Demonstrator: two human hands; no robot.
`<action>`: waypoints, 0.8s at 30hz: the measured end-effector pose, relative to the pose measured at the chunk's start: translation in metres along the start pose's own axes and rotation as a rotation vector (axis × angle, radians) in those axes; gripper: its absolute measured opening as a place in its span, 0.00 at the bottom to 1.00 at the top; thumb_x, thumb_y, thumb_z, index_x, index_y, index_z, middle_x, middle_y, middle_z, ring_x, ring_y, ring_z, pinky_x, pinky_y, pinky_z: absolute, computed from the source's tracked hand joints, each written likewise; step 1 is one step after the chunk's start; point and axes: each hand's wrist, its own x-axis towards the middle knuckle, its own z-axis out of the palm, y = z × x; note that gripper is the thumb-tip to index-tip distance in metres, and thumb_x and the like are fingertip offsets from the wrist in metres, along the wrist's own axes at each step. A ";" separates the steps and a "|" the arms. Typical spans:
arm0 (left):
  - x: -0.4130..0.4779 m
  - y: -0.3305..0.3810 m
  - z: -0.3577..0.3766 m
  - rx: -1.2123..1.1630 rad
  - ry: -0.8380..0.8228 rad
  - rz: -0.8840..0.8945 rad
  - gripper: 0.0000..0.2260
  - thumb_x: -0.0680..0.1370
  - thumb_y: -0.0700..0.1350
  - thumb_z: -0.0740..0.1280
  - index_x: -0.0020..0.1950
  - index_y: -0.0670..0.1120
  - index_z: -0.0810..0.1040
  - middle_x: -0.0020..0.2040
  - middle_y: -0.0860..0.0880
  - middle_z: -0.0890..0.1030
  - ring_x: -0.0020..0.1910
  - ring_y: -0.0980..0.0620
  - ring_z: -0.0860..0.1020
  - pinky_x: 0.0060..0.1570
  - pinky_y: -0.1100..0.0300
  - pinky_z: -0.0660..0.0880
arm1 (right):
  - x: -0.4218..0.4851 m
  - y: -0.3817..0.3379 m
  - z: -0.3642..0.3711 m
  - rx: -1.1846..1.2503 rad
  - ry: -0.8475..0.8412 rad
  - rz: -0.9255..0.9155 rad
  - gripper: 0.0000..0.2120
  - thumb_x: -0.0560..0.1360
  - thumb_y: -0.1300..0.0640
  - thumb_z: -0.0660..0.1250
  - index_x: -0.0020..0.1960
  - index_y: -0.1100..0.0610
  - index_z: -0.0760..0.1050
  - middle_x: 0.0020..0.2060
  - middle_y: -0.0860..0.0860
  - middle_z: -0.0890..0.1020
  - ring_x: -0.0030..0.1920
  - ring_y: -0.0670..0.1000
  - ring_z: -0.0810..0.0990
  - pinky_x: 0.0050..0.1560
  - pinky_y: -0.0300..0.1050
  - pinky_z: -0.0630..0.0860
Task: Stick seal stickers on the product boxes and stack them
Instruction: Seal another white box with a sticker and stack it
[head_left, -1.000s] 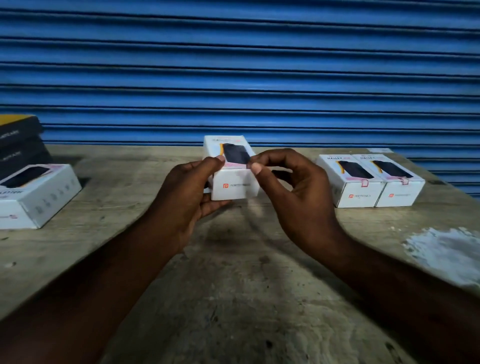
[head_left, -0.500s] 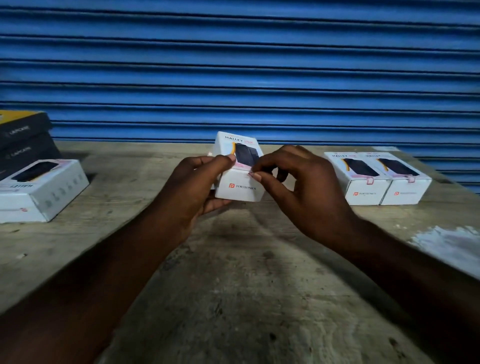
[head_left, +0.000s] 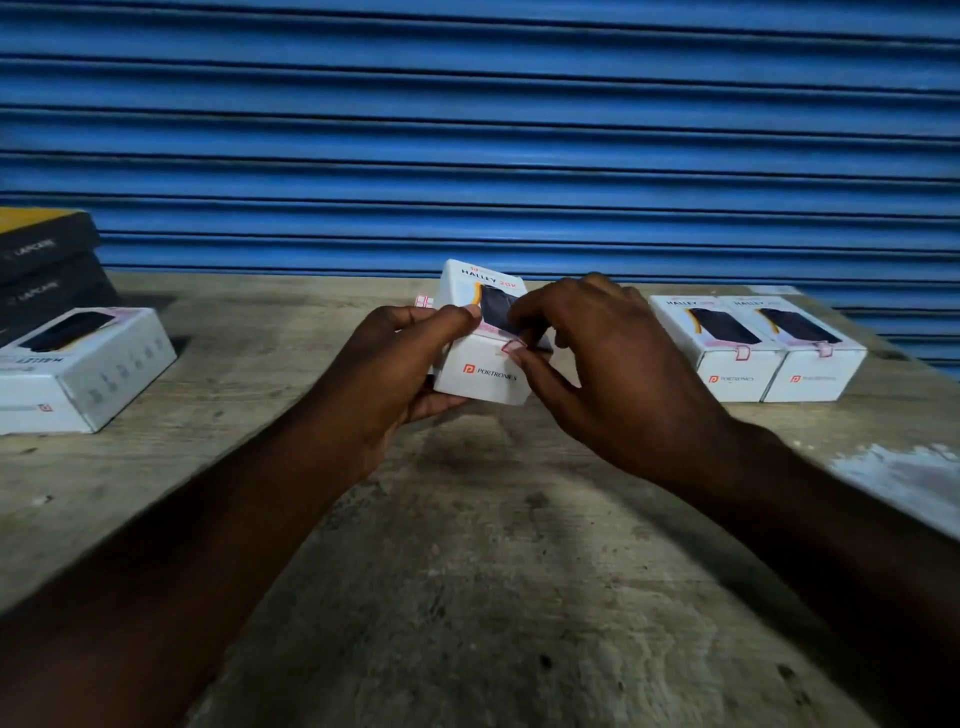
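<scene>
In the middle of the head view, just above the table (head_left: 467, 571), the left hand (head_left: 400, 364) grips the box (head_left: 483, 382) by its left side, with the thumb on the top edge and the fingers curled underneath. The right hand (head_left: 613, 364) pinches a sticker (head_left: 513, 346) between thumb and forefinger at the near top edge of that box, where lid meets front face. The sticker touches the edge but does not look pressed flat over it, so I judge this seal half made. A pink-and-white scrap (head_left: 423, 301) shows behind the box's far left corner. It may be the sticker sheet, though too little is visible to be sure.

On the right, the sealed pair (head_left: 727, 364) sits side by side on the table, touching, each with a pink seal folded over its near top edge. Their sealing is done, but they are in a row, not stacked.

On the left, a white box (head_left: 78, 369) lies flat; I cannot tell whether it bears a seal. Behind it, dark boxes (head_left: 47, 270) are piled before the shutter (head_left: 467, 130).

What is left: smoothing this sticker, sealing any unsealed box, and all the stacking.
</scene>
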 end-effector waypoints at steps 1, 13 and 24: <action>0.000 0.000 0.000 0.000 0.000 0.003 0.11 0.78 0.50 0.70 0.55 0.45 0.82 0.48 0.44 0.87 0.45 0.50 0.86 0.42 0.57 0.82 | 0.000 0.000 -0.002 -0.041 -0.006 -0.013 0.08 0.77 0.53 0.67 0.55 0.51 0.76 0.47 0.47 0.81 0.49 0.51 0.75 0.50 0.53 0.72; -0.003 0.002 0.001 -0.010 -0.006 -0.010 0.09 0.78 0.50 0.69 0.53 0.45 0.82 0.47 0.44 0.87 0.45 0.50 0.86 0.41 0.58 0.82 | 0.002 0.005 -0.002 0.145 -0.004 0.089 0.04 0.77 0.53 0.66 0.49 0.51 0.80 0.46 0.46 0.77 0.45 0.43 0.71 0.48 0.45 0.71; -0.004 0.001 0.003 -0.027 -0.032 -0.023 0.12 0.78 0.50 0.69 0.56 0.44 0.82 0.48 0.44 0.87 0.43 0.51 0.86 0.39 0.59 0.82 | -0.001 -0.002 0.002 0.139 -0.008 0.092 0.04 0.76 0.54 0.67 0.49 0.51 0.79 0.44 0.48 0.78 0.43 0.47 0.74 0.46 0.54 0.75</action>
